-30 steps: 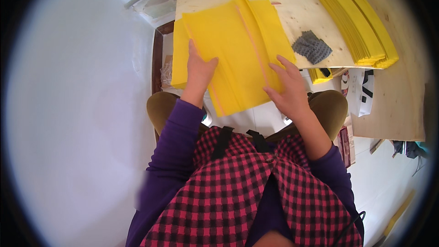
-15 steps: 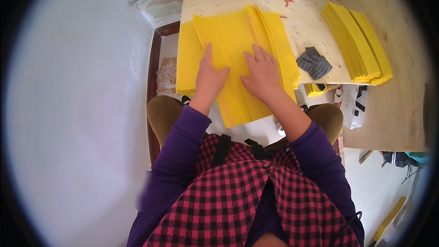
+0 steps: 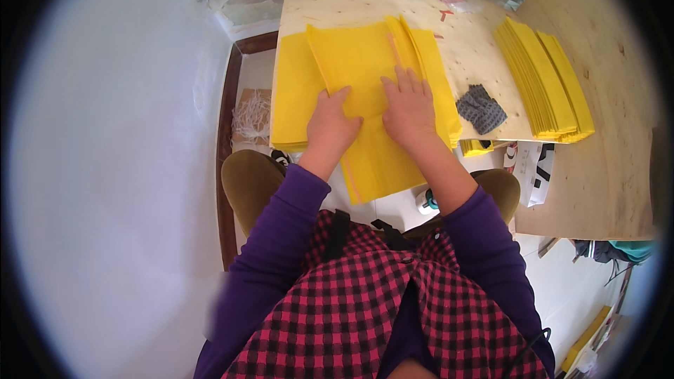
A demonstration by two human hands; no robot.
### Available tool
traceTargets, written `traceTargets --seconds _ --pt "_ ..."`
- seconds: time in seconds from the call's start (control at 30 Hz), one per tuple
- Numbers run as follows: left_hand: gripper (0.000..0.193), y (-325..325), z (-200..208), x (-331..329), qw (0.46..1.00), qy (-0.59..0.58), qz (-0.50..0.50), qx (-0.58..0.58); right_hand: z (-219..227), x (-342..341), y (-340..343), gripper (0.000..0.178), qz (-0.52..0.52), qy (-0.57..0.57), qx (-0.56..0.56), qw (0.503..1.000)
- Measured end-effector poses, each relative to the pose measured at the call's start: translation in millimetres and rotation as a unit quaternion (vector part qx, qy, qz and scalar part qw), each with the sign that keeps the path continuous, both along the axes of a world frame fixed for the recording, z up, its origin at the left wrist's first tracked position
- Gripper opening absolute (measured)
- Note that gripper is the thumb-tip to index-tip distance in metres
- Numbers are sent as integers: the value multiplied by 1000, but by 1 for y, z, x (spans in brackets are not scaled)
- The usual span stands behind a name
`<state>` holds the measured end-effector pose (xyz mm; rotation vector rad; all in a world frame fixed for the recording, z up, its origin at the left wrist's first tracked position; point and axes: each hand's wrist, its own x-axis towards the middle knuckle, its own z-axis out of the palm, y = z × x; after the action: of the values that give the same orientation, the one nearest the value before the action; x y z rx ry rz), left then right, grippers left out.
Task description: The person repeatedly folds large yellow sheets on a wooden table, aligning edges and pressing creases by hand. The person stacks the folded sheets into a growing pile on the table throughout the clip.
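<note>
We count two hands (image 3: 333, 125) (image 3: 409, 112); one worktop (image 3: 351, 3) bearing two narrow yellow stacks (image 3: 537, 84) (image 3: 570, 88) at right; one grey cloth (image 3: 481, 109); one white bag (image 3: 526, 174); the yellow sheets (image 3: 358, 49) under the hands we cannot count.

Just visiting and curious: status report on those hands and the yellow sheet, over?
Left hand and right hand on yellow sheet. Sheet overhangs table's near edge. Grey cloth to the right, apart from both hands.
</note>
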<state>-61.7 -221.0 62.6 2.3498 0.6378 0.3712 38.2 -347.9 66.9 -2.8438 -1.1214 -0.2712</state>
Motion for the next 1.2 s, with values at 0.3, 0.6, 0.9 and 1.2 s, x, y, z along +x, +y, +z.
traceTargets --seconds 0.3,0.6,0.9,1.2 --pt "57 1 -3 0 1000 1 -1 27 31 31 -38 60 -58 39 17 997" --pt "55 3 -7 0 999 -5 -12 32 48 94 -93 58 3 339 272 901" --pt "60 4 -3 0 999 -12 -7 46 80 106 -147 54 -107 242 303 916" --pt "61 25 -12 5 992 -117 -25 32 25 -30 -127 69 186 177 251 933"
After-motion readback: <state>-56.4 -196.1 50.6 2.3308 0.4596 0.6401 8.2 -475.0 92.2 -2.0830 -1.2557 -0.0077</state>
